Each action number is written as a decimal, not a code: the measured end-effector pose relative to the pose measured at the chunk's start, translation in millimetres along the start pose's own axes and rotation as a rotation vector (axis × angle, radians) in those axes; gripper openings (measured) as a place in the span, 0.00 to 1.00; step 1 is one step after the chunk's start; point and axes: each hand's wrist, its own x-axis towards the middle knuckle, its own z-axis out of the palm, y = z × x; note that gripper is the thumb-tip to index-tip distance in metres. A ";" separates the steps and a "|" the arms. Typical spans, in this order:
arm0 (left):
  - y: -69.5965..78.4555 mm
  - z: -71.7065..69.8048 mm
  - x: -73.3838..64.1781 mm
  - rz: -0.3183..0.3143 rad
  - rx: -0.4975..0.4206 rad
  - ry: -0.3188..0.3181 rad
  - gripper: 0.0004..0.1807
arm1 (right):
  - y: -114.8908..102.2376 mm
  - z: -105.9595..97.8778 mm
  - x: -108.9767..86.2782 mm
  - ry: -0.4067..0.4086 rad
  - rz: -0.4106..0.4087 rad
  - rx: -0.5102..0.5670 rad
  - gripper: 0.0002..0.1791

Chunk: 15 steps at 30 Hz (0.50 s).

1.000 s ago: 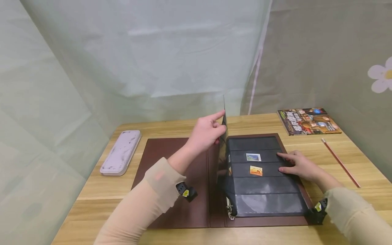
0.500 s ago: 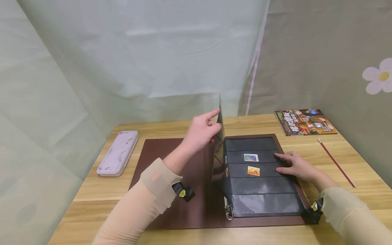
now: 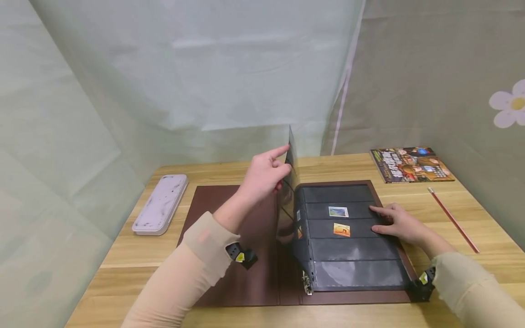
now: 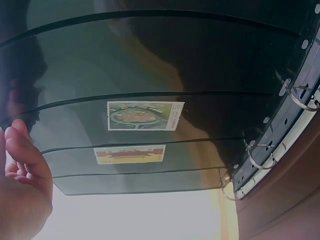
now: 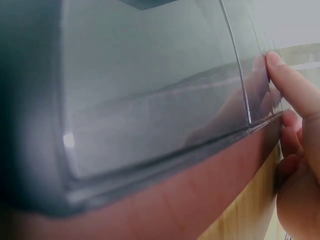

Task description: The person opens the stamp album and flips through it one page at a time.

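A stamp album with a brown cover lies spread on the table. My left hand pinches the outer edge of a black page, which stands nearly upright and leans slightly left. In the left wrist view that page carries a green stamp and a yellow-red stamp, and metal rings hold it at the spine. My right hand rests at the right edge of the flat page beneath, index finger and thumb touching it. This lower page shows a blue-green stamp above an orange stamp.
A pale, scuffed pencil case lies left of the album on the wooden table. At the back right is a colourful book, with a red pencil in front of it. Fabric curtains stand behind the table.
My left hand has moved to the left with the raised page, which has gone from about vertical to tilting left. The right hand has stayed at the lower page's edge.
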 end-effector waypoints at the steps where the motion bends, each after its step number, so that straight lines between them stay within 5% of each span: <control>1: -0.5 -0.9 -0.3 0.001 -0.005 0.001 0.31 | -0.1 -0.1 -0.2 -0.001 0.000 0.000 0.42; 15: -7.4 -10.0 -2.4 0.008 -0.021 0.055 0.30 | 1.4 0.2 -0.7 -0.008 -0.002 0.010 0.42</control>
